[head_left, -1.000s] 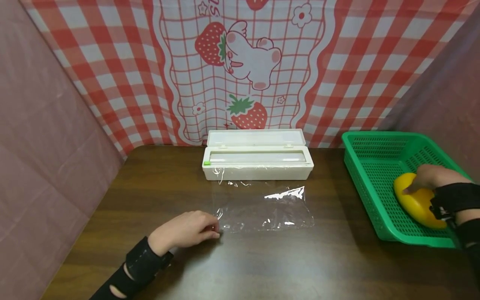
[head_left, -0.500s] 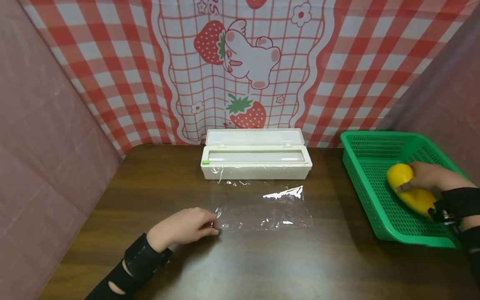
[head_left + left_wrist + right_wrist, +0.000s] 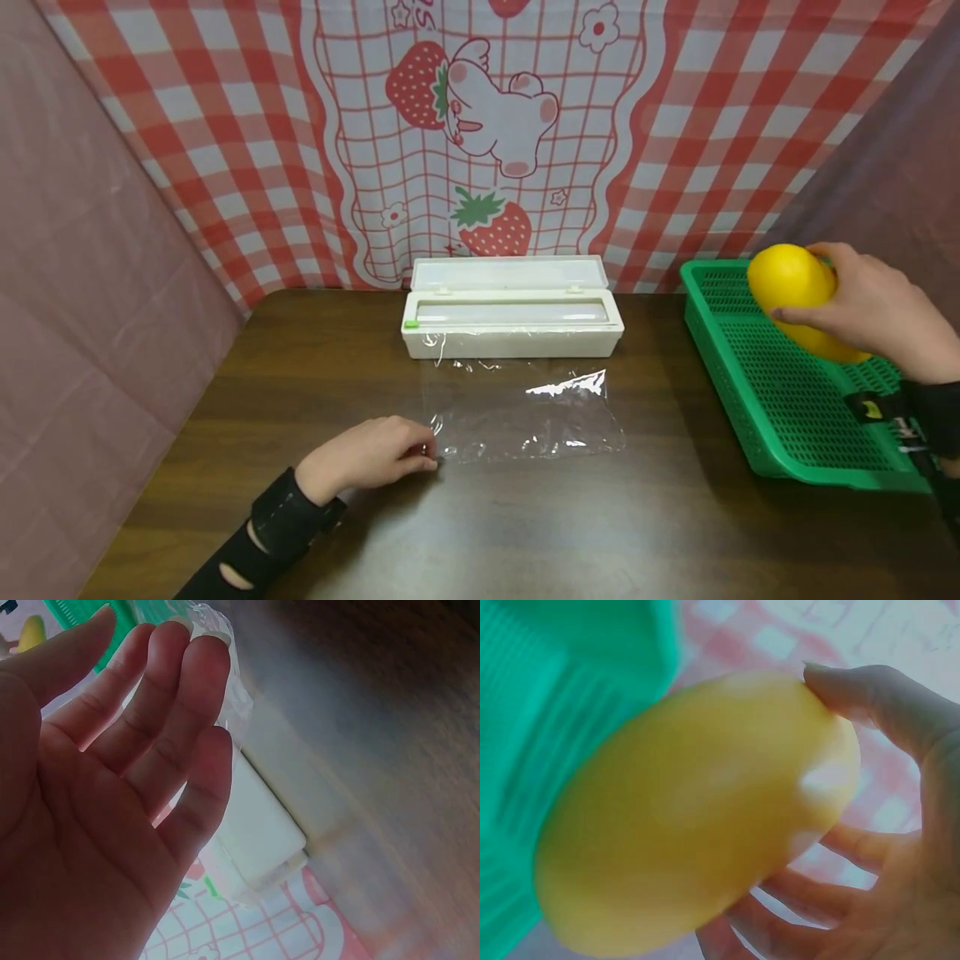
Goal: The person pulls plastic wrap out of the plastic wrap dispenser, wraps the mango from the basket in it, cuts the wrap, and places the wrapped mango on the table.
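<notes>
Checked cloth [image 3: 255, 125]: red and white, hung along the back, printed with strawberries, flowers and a white cartoon figure.
Table [image 3: 525, 533]: dark brown with wood grain, under the other things.
Green basket [image 3: 731, 383]: rectangular, with slotted walls, at the right side of the table.
White box [image 3: 513, 297]: long and narrow, near the back edge of the table, its lid raised; a pale roll shows through the opening in its top.
Plastic film [image 3: 517, 425]: clear and creased, running from the front of the white box over the table toward the person, with bright reflections.
Right hand [image 3: 877, 304]: fingers spread along one side of a yellow fruit [image 3: 791, 279], thumb on the opposite side, parted by the thickness of what they grip.
Left hand [image 3: 371, 454]: low over the table at the film's near left corner; fingers loosely bent and thumb apart, wrapped round nothing; cannot tell whether the fingertips press the film.
Yellow fruit: smooth, oval, tilted, held up over the green basket.
Black wristbands [image 3: 288, 517]: one on each wrist.
Green slider [image 3: 411, 324]: at the left end of the white box's front edge.
</notes>
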`<state>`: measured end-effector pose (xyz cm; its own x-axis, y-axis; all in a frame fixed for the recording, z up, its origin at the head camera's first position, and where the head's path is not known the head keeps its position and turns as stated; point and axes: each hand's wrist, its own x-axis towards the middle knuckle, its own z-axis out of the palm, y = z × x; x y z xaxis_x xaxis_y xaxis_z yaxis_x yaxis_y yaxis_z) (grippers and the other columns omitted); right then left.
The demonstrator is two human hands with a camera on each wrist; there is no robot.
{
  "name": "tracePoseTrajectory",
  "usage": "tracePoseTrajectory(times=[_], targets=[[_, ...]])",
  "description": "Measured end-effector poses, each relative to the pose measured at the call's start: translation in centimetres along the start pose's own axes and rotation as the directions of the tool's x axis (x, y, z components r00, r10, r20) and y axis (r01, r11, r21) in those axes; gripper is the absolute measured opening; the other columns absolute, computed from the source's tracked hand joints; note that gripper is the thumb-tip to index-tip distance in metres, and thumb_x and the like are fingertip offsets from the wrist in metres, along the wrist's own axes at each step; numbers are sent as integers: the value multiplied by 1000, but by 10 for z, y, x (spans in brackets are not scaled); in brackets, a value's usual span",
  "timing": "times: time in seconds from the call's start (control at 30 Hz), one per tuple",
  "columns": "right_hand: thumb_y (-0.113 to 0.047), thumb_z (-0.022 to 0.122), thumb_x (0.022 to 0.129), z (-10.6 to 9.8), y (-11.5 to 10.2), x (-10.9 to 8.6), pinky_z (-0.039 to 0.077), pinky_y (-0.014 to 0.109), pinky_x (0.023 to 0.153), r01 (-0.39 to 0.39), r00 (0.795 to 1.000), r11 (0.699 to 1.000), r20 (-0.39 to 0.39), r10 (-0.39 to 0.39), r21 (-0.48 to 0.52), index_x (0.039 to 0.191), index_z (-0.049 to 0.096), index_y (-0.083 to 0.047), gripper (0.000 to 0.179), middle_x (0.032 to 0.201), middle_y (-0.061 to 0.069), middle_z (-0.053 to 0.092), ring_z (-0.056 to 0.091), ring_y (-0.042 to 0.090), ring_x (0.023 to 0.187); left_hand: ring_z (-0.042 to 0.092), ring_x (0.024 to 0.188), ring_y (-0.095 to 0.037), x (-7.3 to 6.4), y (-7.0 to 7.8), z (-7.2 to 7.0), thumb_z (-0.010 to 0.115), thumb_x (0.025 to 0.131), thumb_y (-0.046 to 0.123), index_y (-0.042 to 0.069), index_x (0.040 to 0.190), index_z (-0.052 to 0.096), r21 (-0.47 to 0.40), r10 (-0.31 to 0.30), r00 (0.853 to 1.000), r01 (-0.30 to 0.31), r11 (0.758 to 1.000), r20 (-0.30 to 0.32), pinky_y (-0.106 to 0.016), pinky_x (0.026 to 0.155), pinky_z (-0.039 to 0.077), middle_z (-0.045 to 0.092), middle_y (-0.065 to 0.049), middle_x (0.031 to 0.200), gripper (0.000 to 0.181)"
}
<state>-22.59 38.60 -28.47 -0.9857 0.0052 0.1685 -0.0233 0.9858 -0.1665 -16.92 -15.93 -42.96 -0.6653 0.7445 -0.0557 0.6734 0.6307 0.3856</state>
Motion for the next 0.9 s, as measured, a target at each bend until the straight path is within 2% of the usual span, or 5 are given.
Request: tracePoseTrajectory(times=[0.1, 0.23, 0.47, 0.67, 0.9], targets=[[-58, 64, 74, -5, -28, -5, 42, 59, 60, 77, 996, 997, -39, -76, 19, 138, 25, 6, 99, 110, 33, 39, 39, 44, 84, 48, 66, -2, 0, 0, 1, 55, 90, 37, 29, 83, 55, -4, 3, 1000, -4, 1000, -3, -23, 60, 41, 51, 18, 75, 11], [-55, 67, 73, -7, -62, -14, 43, 58, 64, 179, 981, 983, -79, -177, 25, 138, 32, 2, 93, 111, 29, 42, 39, 40, 88, 48, 66, -2, -1, -1, 2, 56, 90, 36, 29, 83, 55, -4, 1, 1000, -1, 1000, -5, -22, 60, 41, 51, 18, 75, 10], [-54, 72, 68, 3, -118, -27, 45, 54, 68, 318, 946, 947, -82, -313, 56, 139, 39, -9, 91, 118, 24, 44, 40, 38, 94, 48, 67, -1, -1, -2, 5, 55, 91, 35, 29, 82, 56, -10, 0, 1000, -1, 1000, -7, -22, 60, 41, 51, 18, 75, 10], [-41, 78, 67, 24, -157, -38, 43, 48, 71, 427, 902, 901, -110, -417, 80, 138, 43, -14, 83, 119, 17, 47, 41, 33, 97, 48, 66, -1, 2, 1, 6, 55, 91, 36, 28, 82, 56, -21, 17, 1000, -17, 1000, -6, -22, 60, 41, 51, 17, 75, 12], [-40, 79, 66, 67, -188, -43, 44, 43, 74, 502, 865, 855, -65, -498, 130, 139, 43, -22, 83, 123, 11, 47, 41, 29, 100, 48, 66, 0, 3, 0, 5, 56, 90, 39, 30, 83, 56, -16, 13, 1000, -13, 1000, -3, -21, 60, 41, 51, 19, 76, 11]])
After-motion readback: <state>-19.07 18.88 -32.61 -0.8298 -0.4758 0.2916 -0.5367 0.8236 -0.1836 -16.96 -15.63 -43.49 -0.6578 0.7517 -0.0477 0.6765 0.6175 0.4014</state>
